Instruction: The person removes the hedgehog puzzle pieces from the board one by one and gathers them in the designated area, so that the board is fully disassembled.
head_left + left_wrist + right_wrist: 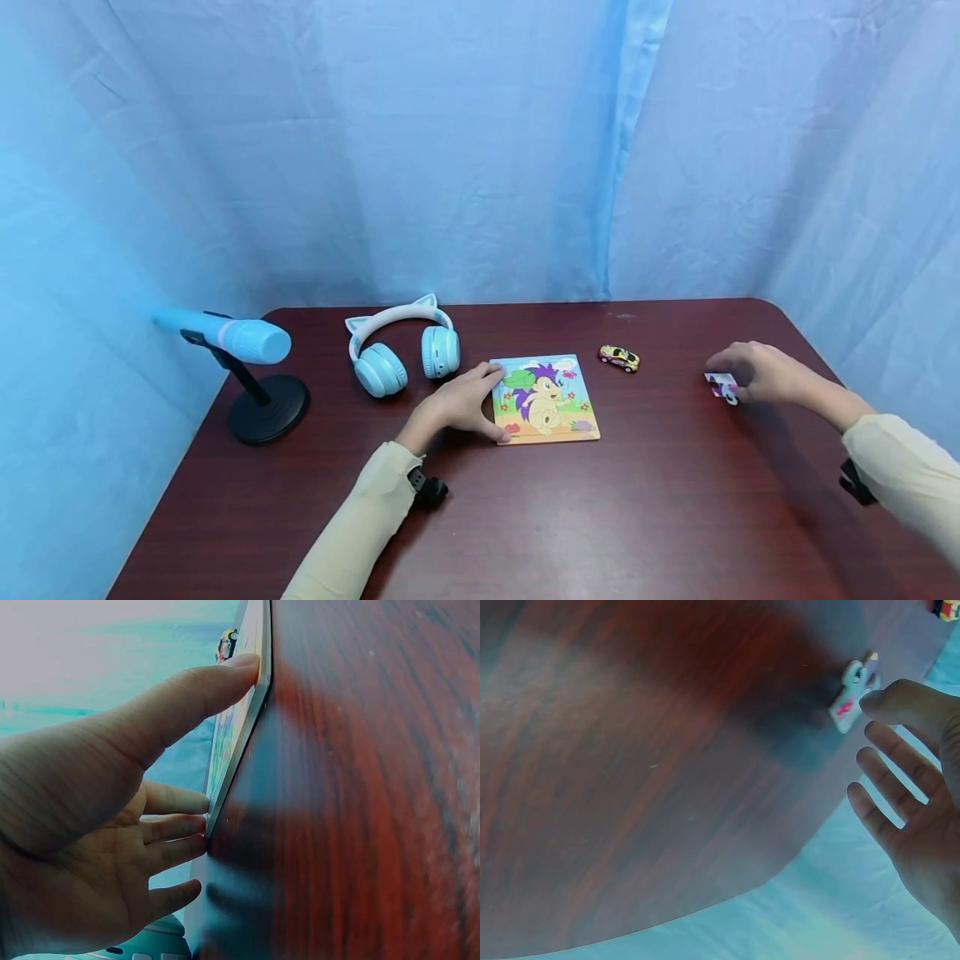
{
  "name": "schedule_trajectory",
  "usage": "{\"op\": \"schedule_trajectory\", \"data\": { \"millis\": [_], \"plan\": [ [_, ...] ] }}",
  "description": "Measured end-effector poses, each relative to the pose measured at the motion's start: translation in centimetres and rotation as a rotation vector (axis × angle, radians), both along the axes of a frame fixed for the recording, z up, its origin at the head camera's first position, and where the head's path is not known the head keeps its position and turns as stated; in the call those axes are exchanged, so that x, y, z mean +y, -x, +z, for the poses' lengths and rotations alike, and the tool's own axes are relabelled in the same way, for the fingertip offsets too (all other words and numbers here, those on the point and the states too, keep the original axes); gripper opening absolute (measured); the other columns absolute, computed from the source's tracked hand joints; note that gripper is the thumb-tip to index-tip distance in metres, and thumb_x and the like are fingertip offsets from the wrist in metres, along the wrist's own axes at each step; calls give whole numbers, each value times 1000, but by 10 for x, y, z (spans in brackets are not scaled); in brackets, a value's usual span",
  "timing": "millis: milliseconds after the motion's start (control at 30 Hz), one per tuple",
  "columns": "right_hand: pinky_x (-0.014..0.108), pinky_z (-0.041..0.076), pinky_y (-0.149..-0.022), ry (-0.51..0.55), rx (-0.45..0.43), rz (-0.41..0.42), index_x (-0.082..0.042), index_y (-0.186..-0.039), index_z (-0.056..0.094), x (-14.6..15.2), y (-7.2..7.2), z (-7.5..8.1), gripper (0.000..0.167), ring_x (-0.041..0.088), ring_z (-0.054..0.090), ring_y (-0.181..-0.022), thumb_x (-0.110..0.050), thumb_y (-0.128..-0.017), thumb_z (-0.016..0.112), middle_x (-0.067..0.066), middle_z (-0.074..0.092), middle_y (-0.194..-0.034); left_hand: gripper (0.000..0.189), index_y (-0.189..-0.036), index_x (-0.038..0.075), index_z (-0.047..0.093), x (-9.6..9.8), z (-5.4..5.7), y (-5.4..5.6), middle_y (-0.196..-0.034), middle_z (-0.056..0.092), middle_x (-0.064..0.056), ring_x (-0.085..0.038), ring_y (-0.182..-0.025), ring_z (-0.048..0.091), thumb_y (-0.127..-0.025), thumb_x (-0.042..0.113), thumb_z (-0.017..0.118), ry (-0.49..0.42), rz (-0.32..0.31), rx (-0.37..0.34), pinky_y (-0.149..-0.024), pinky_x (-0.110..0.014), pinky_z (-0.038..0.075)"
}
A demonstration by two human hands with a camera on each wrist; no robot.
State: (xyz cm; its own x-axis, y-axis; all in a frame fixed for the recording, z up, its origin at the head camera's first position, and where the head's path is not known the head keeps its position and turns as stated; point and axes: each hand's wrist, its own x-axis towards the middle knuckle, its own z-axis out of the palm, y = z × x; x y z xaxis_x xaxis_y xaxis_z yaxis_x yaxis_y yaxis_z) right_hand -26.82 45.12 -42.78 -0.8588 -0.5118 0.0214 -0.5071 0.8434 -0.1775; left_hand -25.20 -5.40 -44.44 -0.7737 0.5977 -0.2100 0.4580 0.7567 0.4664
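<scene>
A square hedgehog jigsaw puzzle (546,398) lies on the table in front of me. My left hand (461,404) rests against its left side, fingers fairly straight, with the thumb (244,666) touching the near corner and the fingertips at the far end. Off to the right, my right hand (765,375) holds a small puzzle piece (847,705), white and purple with a pink mark, by the thumb and a finger hidden behind it. The other fingers of that hand extend loosely. In the head view the piece shows partly under the hand.
Right of the puzzle sits a yellow toy car (619,358). Light-blue cat-ear headphones (380,369) lie left of it. A blue microphone (255,341) on a black stand (270,408) occupies the table's left side. Blue curtains (465,150) hang around the dark wooden table (570,525).
</scene>
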Motion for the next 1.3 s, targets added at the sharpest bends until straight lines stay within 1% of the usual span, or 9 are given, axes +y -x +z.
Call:
{"op": "schedule_trajectory", "data": {
  "millis": [133, 233, 333, 567, 700, 867, 1033, 1200, 1300],
  "plan": [
    [46, 54, -78, 37, -16, -6, -1, -121, 72, -12, 1, 5, 48, 38, 64, -109, 6, -74, 80, 16, 70, -118, 107, -162, 9, 27, 1, -1, 0, -167, 27, -10, -28, -152, 33, -81, 50, 84, 0, -4, 0, -118, -45, 38],
    [50, 55, -81, 56, -13, -2, -1, -121, 72, -26, 3, 7, 46, 38, 64, -110, 5, -76, 80, 15, 70, -117, 107, -162, 9, 27, 1, 0, 0, -167, 27, -10, -28, -151, 34, -81, 50, 84, 3, -10, 4, -118, -45, 38],
    [48, 56, -81, 72, -2, 14, -4, -120, 73, -43, 8, 7, 45, 33, 66, -109, 3, -77, 80, 11, 71, -117, 107, -162, 8, 28, 1, 0, 0, -167, 28, -10, -28, -151, 34, -81, 50, 84, 4, -12, 6, -118, -44, 38],
    [51, 55, -85, 121, -4, 100, -6, -119, 74, -98, 19, 6, 42, 32, 65, -107, 1, -79, 81, 9, 71, -114, 107, -161, 8, 28, 0, -1, 1, -166, 28, -10, -27, -151, 34, -80, 50, 84, 0, -11, 6, -118, -43, 38],
    [49, 55, -84, 160, -13, 145, -5, -120, 74, -134, 24, 4, 40, 30, 65, -103, -1, -80, 81, 10, 71, -114, 107, -162, 8, 27, 0, 0, 1, -167, 27, -11, -28, -152, 33, -81, 50, 84, 9, -10, 6, -118, -44, 38],
    [50, 55, -84, 211, -73, 190, -5, -122, 73, -178, 29, 2, 39, 31, 63, -100, -6, -84, 80, 13, 70, -115, 107, -162, 8, 27, 0, 4, 1, -168, 26, -12, -28, -152, 33, -81, 50, 84, 15, -4, 10, -119, -45, 37],
    [50, 55, -93, 203, -151, 189, -5, -127, 71, -213, 34, 1, 43, 30, 64, -110, -11, -86, 81, 13, 69, -121, 107, -162, 8, 27, 0, 4, 1, -167, 27, -12, -28, -151, 35, -81, 50, 83, 2, -8, 4, -119, -45, 37],
    [50, 54, -97, 191, -209, 177, -5, -129, 70, -233, 36, -5, 43, 30, 64, -115, -13, -88, 79, 12, 68, -125, 107, -162, 8, 27, 0, 3, 0, -167, 27, -12, -28, -150, 35, -81, 50, 83, 12, 1, -3, -119, -45, 37],
    [47, 55, -95, 181, -226, 168, -4, -130, 69, -240, 34, -10, 45, 28, 64, -112, -14, -88, 79, 12, 67, -124, 107, -161, 7, 27, 0, 3, -1, -167, 27, -13, -29, -151, 35, -81, 50, 83, 11, -1, -7, -119, -45, 37]
  ]
}}
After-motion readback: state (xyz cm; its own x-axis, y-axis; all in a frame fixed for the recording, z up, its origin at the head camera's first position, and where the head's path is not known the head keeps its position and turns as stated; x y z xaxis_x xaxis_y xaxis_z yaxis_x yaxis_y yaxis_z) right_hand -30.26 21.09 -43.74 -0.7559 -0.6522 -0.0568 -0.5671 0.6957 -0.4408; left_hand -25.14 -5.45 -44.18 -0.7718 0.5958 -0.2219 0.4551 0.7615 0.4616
